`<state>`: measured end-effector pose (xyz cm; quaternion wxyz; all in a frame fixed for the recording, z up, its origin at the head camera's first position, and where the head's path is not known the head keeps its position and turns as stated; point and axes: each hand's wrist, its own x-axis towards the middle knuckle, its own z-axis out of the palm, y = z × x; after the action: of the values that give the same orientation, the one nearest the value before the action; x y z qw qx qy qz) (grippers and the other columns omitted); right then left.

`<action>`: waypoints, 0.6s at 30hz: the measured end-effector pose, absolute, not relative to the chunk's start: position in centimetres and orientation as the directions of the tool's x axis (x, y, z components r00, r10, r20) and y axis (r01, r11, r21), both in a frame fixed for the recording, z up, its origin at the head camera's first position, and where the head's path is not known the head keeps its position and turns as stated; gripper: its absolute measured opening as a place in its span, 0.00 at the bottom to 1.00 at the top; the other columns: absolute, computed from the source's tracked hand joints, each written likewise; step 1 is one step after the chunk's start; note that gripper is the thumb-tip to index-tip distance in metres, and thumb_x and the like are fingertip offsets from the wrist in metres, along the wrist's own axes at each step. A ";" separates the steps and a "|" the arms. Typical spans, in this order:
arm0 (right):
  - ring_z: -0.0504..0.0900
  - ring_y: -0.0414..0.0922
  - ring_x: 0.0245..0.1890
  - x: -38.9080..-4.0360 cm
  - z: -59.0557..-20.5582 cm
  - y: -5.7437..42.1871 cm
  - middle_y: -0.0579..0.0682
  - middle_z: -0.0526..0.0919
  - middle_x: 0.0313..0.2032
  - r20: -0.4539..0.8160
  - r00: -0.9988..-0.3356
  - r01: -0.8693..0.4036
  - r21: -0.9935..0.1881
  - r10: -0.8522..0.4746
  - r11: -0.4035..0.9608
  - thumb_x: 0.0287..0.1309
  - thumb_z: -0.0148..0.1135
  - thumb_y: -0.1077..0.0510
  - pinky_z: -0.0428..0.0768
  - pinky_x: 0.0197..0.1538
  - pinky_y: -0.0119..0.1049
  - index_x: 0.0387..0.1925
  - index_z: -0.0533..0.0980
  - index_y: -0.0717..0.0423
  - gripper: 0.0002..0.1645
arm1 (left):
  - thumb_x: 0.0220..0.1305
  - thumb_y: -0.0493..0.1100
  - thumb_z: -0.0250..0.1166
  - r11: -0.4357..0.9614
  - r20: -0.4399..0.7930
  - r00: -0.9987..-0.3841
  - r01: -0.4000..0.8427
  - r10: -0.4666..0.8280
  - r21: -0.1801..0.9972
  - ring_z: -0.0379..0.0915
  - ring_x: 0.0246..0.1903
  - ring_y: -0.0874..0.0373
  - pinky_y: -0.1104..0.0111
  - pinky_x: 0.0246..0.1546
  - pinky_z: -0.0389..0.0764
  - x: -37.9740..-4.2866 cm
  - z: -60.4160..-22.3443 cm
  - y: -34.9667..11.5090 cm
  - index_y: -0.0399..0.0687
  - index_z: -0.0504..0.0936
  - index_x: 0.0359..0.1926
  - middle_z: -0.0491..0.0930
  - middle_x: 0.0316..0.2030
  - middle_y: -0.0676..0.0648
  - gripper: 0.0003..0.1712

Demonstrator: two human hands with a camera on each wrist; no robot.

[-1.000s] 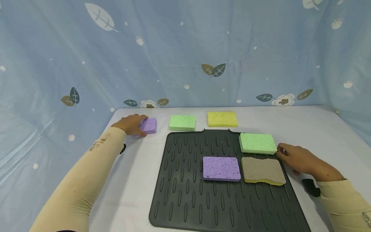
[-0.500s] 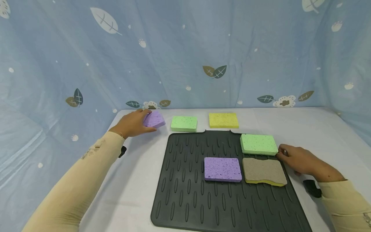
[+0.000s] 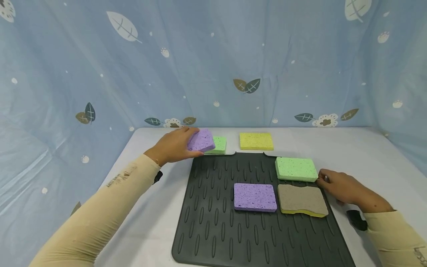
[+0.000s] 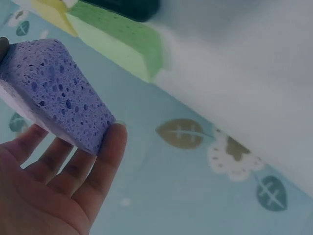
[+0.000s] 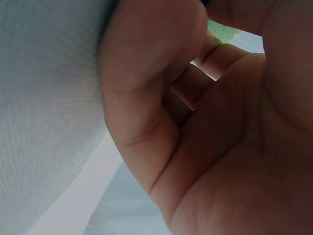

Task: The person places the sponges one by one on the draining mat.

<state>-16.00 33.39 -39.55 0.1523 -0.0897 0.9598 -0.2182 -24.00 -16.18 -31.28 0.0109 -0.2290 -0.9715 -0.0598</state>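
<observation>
Left hand (image 3: 173, 146) grip is clamped on a purple sponge (image 3: 201, 140), held raised at centre-left of frame above the black mat (image 3: 213, 222) edge. Right hand (image 3: 340, 185), fingers loosely curled, rests beside the green sponge (image 3: 295, 169).

Purple sponge (image 3: 201, 140) — tilted, lifted

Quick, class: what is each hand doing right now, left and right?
Left hand: grips the purple sponge, lifted off the table.
Right hand: rests at the mat's right edge, fingers curled, holding nothing visible.
</observation>
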 end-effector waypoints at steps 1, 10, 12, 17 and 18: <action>0.73 0.43 0.14 -16.0 -39.5 33.4 0.47 0.68 0.19 -0.255 -0.937 -0.105 -0.443 -0.237 0.890 0.77 0.45 0.49 0.72 0.20 0.39 0.38 0.71 0.55 0.16 | 0.58 0.69 0.67 0.884 0.052 -0.891 0.453 0.450 0.111 0.74 0.58 0.46 0.52 0.55 0.77 -23.9 -31.2 -15.8 0.50 0.64 0.73 0.70 0.68 0.40 0.50; 0.73 0.43 0.13 -15.7 -39.5 33.7 0.47 0.68 0.19 -0.257 -0.939 -0.100 -0.435 -0.230 0.895 0.77 0.45 0.48 0.71 0.20 0.39 0.38 0.70 0.56 0.16 | 0.58 0.73 0.64 0.822 0.080 -0.822 0.568 0.564 0.031 0.77 0.51 0.51 0.55 0.50 0.80 -23.4 -30.7 -11.2 0.51 0.65 0.73 0.75 0.60 0.43 0.50; 0.73 0.43 0.13 -15.8 -39.6 33.7 0.47 0.69 0.19 -0.249 -0.940 -0.107 -0.436 -0.234 0.894 0.77 0.46 0.49 0.71 0.19 0.38 0.38 0.71 0.56 0.16 | 0.58 0.74 0.63 0.811 0.075 -0.810 0.584 0.582 0.017 0.77 0.49 0.52 0.57 0.48 0.80 -23.3 -30.6 -10.4 0.51 0.65 0.72 0.76 0.59 0.44 0.50; 0.73 0.43 0.13 -16.0 -39.7 33.5 0.47 0.69 0.19 -0.254 -0.937 -0.109 -0.438 -0.239 0.892 0.77 0.46 0.47 0.71 0.20 0.38 0.39 0.71 0.55 0.17 | 0.58 0.77 0.60 0.780 0.063 -0.778 0.625 0.626 -0.033 0.76 0.44 0.57 0.60 0.44 0.79 -23.4 -30.4 -8.2 0.53 0.66 0.72 0.76 0.55 0.47 0.50; 0.73 0.43 0.13 -16.0 -39.6 33.6 0.47 0.69 0.19 -0.256 -0.937 -0.109 -0.435 -0.239 0.894 0.77 0.45 0.47 0.71 0.20 0.38 0.39 0.71 0.55 0.17 | 0.58 0.77 0.60 0.768 0.065 -0.765 0.639 0.641 -0.047 0.75 0.43 0.57 0.61 0.43 0.79 -23.4 -30.5 -7.7 0.53 0.66 0.72 0.77 0.53 0.48 0.50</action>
<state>-16.05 33.62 -39.61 0.1533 -0.0906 0.9610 -0.2117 -23.42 -7.69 -30.45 0.0384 -0.3406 -0.9394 0.0109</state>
